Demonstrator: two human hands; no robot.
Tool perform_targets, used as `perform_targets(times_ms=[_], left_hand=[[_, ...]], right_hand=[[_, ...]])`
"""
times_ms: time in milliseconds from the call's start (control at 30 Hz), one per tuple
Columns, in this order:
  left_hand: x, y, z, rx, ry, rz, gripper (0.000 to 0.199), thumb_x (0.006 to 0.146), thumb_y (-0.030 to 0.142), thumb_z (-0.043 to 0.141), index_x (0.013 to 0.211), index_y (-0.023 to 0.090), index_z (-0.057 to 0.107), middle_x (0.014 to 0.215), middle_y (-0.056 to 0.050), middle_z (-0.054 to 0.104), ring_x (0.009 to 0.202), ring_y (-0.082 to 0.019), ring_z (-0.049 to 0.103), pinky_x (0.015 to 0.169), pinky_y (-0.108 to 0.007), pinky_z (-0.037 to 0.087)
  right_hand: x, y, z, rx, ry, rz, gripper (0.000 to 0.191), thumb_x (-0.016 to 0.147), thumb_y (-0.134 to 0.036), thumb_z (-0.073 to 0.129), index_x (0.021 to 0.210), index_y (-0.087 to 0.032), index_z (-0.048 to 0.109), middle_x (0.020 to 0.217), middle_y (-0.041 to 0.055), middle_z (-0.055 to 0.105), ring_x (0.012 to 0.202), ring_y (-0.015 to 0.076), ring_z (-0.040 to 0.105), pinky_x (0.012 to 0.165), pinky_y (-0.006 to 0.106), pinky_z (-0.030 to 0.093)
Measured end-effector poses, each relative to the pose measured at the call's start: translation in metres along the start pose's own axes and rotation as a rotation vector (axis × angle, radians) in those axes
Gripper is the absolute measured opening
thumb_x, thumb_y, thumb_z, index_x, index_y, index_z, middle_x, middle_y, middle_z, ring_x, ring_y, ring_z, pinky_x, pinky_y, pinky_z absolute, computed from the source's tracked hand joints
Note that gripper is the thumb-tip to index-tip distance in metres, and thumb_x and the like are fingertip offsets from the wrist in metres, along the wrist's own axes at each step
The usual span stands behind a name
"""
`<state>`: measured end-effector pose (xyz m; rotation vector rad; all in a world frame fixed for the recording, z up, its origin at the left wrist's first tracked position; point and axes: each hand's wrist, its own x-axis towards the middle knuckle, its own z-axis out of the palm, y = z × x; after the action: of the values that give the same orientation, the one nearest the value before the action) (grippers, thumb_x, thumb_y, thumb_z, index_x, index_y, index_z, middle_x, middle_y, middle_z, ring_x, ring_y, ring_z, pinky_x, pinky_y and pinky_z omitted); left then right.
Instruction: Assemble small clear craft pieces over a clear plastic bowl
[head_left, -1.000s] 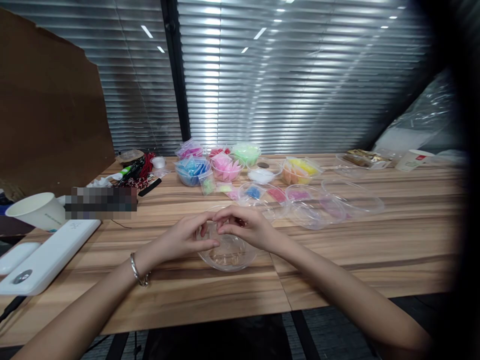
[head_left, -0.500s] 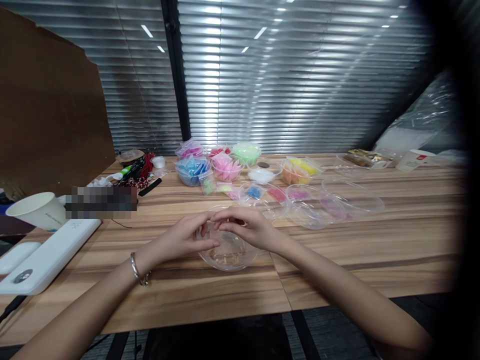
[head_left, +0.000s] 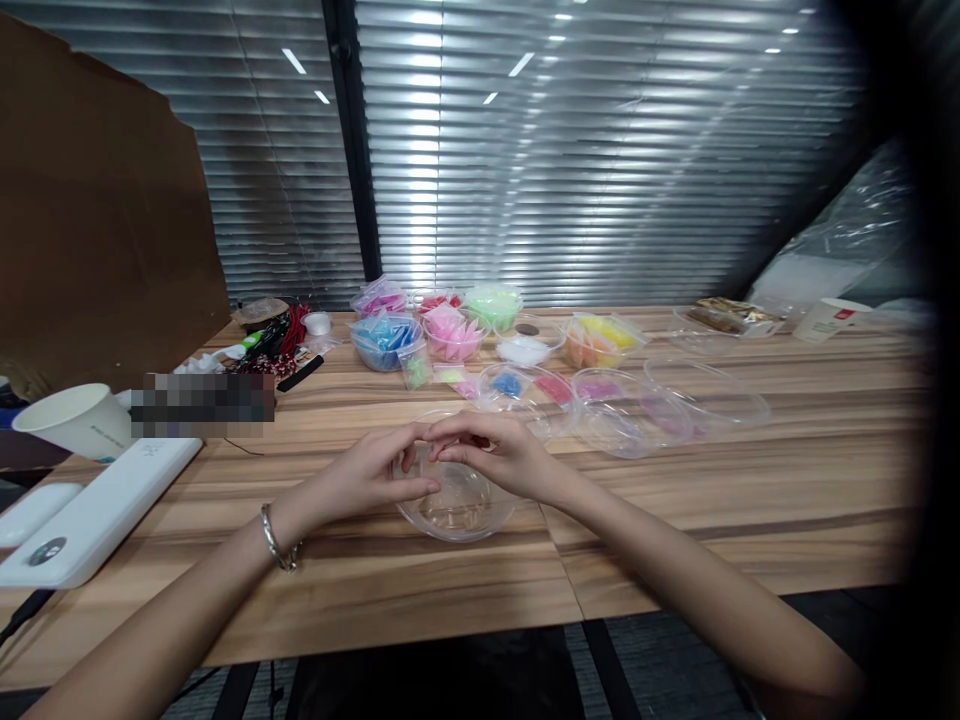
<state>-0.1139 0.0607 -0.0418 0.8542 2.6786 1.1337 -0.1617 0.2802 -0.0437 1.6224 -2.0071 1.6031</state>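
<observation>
A clear plastic bowl sits near the front edge of the counter, about midway along, just left of a seam in the striped wood top. Over the bowl, the person's left grip has its thumb spread away from curled fingers, while the right grip arches in with fingertips drawn together, close by the left's. From where I stand, I cannot tell whether either is closed on anything small. A silver bracelet circles the left wrist.

Farther in, clear round containers overlap to the right of the middle, with blue and red patches beside them. Toward the back edge, plastic tubs hold coloured packets: blue packets, pink packets, and yellow and orange ones.

By the left edge are a paper cup and a white slab; a brown board rises behind them. A second paper cup is near the back right corner. Beyond the back edge, light gleams through grey blinds, crossed by a dark post.
</observation>
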Motion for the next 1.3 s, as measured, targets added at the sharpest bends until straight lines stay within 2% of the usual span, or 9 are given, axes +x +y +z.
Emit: perform_targets(times_ms=[167, 333, 400, 467, 600, 667, 800, 1000, 1300], left_hand=[[-0.0005, 0.0026, -0.0006, 0.010, 0.001, -0.005, 0.042, 0.086, 0.050, 0.060, 0.115, 0.020, 0.055, 0.082, 0.002, 0.054, 0.071, -0.008, 0.046, 0.064, -0.019, 0.035], [0.0005, 0.0040, -0.0017, 0.029, 0.000, -0.005, 0.052, 0.087, 0.050, 0.059, 0.130, 0.023, 0.048, 0.094, -0.002, 0.059, 0.080, -0.011, 0.051, 0.071, -0.022, 0.039], [0.0006, 0.0032, -0.0019, 0.036, -0.002, -0.006, 0.053, 0.087, 0.050, 0.059, 0.132, 0.023, 0.047, 0.090, -0.001, 0.058, 0.076, -0.010, 0.049, 0.068, -0.021, 0.038], [0.0004, 0.0021, -0.0018, 0.029, 0.000, -0.005, 0.054, 0.086, 0.050, 0.060, 0.132, 0.024, 0.048, 0.084, 0.000, 0.056, 0.071, -0.009, 0.047, 0.065, -0.020, 0.036], [-0.0003, 0.0017, -0.0013, -0.002, -0.011, -0.008, 0.052, 0.086, 0.050, 0.061, 0.130, 0.027, 0.049, 0.086, 0.001, 0.057, 0.072, -0.009, 0.048, 0.066, -0.019, 0.037], [-0.0002, 0.0025, -0.0011, -0.012, -0.014, -0.008, 0.052, 0.086, 0.050, 0.061, 0.130, 0.026, 0.049, 0.089, 0.000, 0.058, 0.073, -0.009, 0.049, 0.067, -0.019, 0.038], [0.0003, 0.0037, -0.0010, -0.011, -0.014, -0.006, 0.053, 0.086, 0.050, 0.061, 0.132, 0.026, 0.048, 0.091, -0.001, 0.059, 0.072, -0.009, 0.048, 0.066, -0.019, 0.038], [-0.0001, 0.0015, -0.0011, -0.005, -0.008, -0.009, 0.055, 0.086, 0.050, 0.060, 0.132, 0.025, 0.047, 0.085, 0.000, 0.057, 0.071, -0.009, 0.047, 0.064, -0.019, 0.036], [-0.0001, 0.0047, -0.0014, -0.035, -0.004, -0.016, 0.054, 0.085, 0.050, 0.062, 0.131, 0.025, 0.046, 0.099, -0.002, 0.060, 0.076, -0.010, 0.050, 0.068, -0.020, 0.039]], right_hand=[[0.0003, -0.0020, 0.0005, -0.017, 0.009, -0.007, 0.022, 0.089, -0.015, 0.062, 0.111, -0.018, 0.065, 0.101, 0.0021, 0.070, 0.091, 0.0084, 0.065, 0.082, 0.020, 0.052], [-0.0001, -0.0017, 0.0002, 0.071, -0.029, 0.051, 0.027, 0.091, -0.018, 0.061, 0.117, -0.020, 0.062, 0.102, 0.0021, 0.069, 0.092, 0.0087, 0.066, 0.082, 0.021, 0.052], [-0.0002, -0.0015, 0.0005, 0.078, -0.032, 0.077, 0.026, 0.091, -0.020, 0.061, 0.117, -0.020, 0.061, 0.102, 0.0021, 0.068, 0.091, 0.0090, 0.066, 0.081, 0.022, 0.052], [-0.0006, -0.0017, 0.0010, 0.084, -0.032, 0.130, 0.022, 0.091, -0.022, 0.062, 0.113, -0.019, 0.061, 0.098, 0.0016, 0.068, 0.087, 0.0092, 0.066, 0.078, 0.021, 0.052], [-0.0012, -0.0025, 0.0012, 0.061, -0.022, 0.206, 0.009, 0.088, -0.024, 0.064, 0.090, -0.016, 0.059, 0.083, -0.0005, 0.064, 0.076, 0.0087, 0.064, 0.067, 0.019, 0.049], [-0.0011, -0.0026, 0.0008, 0.017, -0.017, 0.169, 0.008, 0.088, -0.023, 0.064, 0.085, -0.016, 0.061, 0.084, -0.0001, 0.064, 0.075, 0.0084, 0.062, 0.068, 0.019, 0.048], [-0.0007, -0.0018, 0.0003, -0.015, -0.030, 0.094, 0.005, 0.090, -0.022, 0.062, 0.089, -0.017, 0.064, 0.088, 0.0005, 0.067, 0.080, 0.0090, 0.062, 0.074, 0.020, 0.048], [0.0001, -0.0028, -0.0002, -0.089, -0.065, 0.067, 0.011, 0.095, -0.020, 0.053, 0.096, -0.017, 0.063, 0.097, 0.0029, 0.068, 0.088, 0.0110, 0.064, 0.078, 0.023, 0.049], [-0.0001, -0.0065, -0.0010, -0.091, -0.099, 0.036, 0.019, 0.094, -0.011, 0.047, 0.103, -0.016, 0.063, 0.103, 0.0045, 0.068, 0.097, 0.0116, 0.063, 0.086, 0.024, 0.049]])
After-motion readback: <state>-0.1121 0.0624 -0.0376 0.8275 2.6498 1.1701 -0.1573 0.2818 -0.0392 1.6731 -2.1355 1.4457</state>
